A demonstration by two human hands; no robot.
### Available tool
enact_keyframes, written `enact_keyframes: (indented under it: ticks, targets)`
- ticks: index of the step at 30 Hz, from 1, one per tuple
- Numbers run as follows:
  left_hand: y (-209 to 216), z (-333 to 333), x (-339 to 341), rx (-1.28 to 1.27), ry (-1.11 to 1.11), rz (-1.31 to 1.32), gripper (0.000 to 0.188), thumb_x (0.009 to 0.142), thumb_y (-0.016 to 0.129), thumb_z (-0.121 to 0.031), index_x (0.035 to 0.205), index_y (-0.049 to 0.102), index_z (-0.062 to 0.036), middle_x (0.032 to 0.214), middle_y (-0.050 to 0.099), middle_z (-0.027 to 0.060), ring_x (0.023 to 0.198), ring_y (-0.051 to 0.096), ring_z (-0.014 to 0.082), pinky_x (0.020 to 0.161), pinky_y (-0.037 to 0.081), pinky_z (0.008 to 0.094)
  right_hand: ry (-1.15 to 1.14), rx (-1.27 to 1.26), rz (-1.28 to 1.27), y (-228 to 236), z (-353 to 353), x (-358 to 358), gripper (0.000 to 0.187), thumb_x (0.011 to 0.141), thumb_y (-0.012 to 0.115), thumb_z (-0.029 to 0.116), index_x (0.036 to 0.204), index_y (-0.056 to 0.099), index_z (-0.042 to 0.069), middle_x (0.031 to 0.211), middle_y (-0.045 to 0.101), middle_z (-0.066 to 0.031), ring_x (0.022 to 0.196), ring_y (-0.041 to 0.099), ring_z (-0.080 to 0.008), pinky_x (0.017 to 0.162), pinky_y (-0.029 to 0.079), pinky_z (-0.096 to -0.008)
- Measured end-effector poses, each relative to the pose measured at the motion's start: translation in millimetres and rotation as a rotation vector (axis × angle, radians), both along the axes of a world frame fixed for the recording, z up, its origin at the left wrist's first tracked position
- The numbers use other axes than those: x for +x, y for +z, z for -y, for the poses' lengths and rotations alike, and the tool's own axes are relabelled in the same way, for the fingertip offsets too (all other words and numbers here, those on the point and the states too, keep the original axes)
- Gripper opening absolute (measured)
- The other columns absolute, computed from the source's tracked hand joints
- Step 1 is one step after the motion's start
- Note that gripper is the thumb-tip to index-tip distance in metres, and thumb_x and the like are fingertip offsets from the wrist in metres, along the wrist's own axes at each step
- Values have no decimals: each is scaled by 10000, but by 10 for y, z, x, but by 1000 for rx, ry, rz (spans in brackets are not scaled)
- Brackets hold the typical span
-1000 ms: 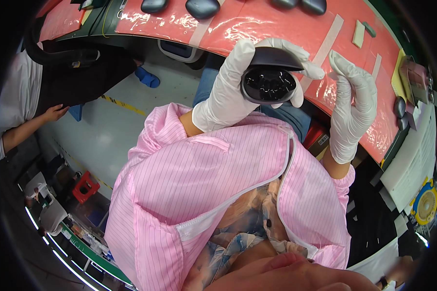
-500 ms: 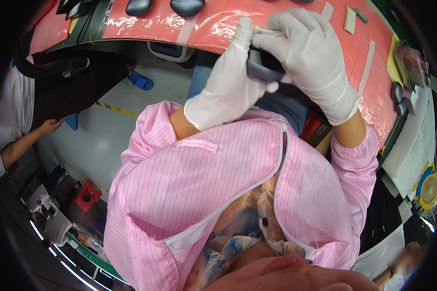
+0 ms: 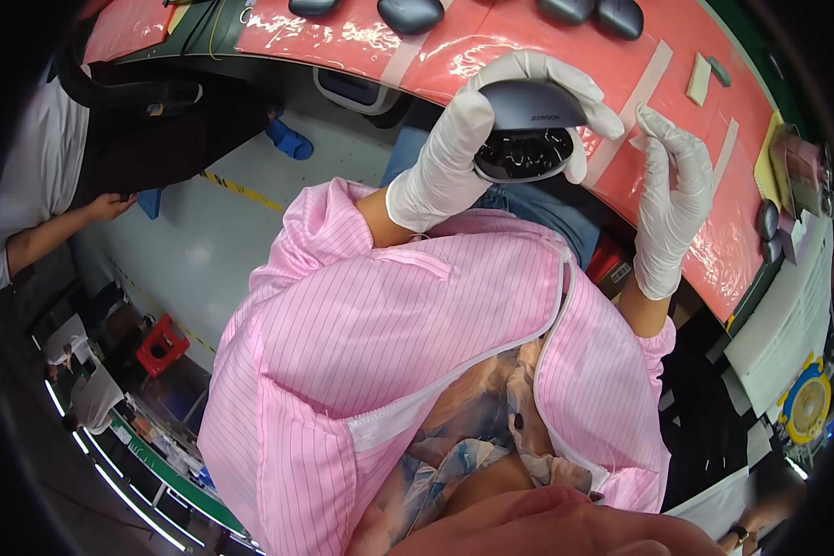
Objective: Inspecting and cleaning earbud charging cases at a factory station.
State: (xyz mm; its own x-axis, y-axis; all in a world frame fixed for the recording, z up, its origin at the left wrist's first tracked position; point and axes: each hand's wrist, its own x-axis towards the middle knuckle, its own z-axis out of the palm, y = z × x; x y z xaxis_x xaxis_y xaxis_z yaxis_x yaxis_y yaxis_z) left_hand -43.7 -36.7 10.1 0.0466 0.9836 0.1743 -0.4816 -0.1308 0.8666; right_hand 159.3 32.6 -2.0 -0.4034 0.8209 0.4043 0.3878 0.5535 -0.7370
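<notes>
In my gloved left hand (image 3: pixel 445 162) is a dark blue-grey earbud charging case (image 3: pixel 533 102), held just off the table's near edge. Its lid is flipped up and the glossy black inside (image 3: pixel 521 156) faces me. The left fingers wrap behind the lid, with the thumb at its side. My gloved right hand (image 3: pixel 674 176) is apart from the case, over the table to its right. Thumb and index finger of that hand pinch together at the tips; whether something small is between them, I cannot make out.
Several similar cases lie along the far side of the pink-covered table (image 3: pixel 338 39), one being a closed case (image 3: pixel 410 14). Small pads (image 3: pixel 700 79) and a clear plastic box (image 3: pixel 800 167) sit at the right. Another person's hand (image 3: pixel 111 206) and a red stool (image 3: pixel 162 345) are at left.
The case's lid has come up, showing the inside. My right hand has let go of the case and moved off to the right, while the left keeps its hold.
</notes>
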Motion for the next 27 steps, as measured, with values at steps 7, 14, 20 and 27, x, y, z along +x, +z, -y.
enact_keyframes:
  ticks: [7, 14, 20, 27]
  targets:
    - [107, 11, 113, -273, 1, 484, 900, 799, 310, -789, 1170, 511, 6, 1073, 601, 219, 768, 639, 216, 564, 499, 230, -112, 6, 208, 14, -129, 93, 233, 888, 562, 10, 1113, 621, 18, 1045, 631, -132, 928, 617, -227, 836, 482, -339]
    - [240, -130, 120, -588, 15, 836, 752, 849, 325, -713, 1055, 554, -27, 1001, 629, 193, 881, 647, 268, 604, 529, 295, -187, 156, 248, -99, -162, 125, 331, 823, 643, 54, 1153, 625, 77, 1171, 554, -143, 1081, 526, -286, 903, 442, -364]
    - [291, -168, 188, -597, -65, 672, 524, 939, 434, -332, 1233, 442, 101, 1234, 510, 269, 1071, 578, 335, 740, 554, 308, 107, -222, -321, -9, -118, 102, 512, 788, 690, 180, 1249, 530, 25, 1224, 542, -130, 1072, 531, -256, 939, 421, -363]
    - [227, -156, 271, -626, -331, 868, 489, 861, 462, -218, 1207, 455, 128, 1146, 575, 255, 1114, 562, 356, 961, 458, 402, 461, -221, 50, 252, -190, 47, 736, 728, 719, 255, 1349, 414, 1, 1277, 511, -171, 1226, 475, -271, 1038, 344, -379]
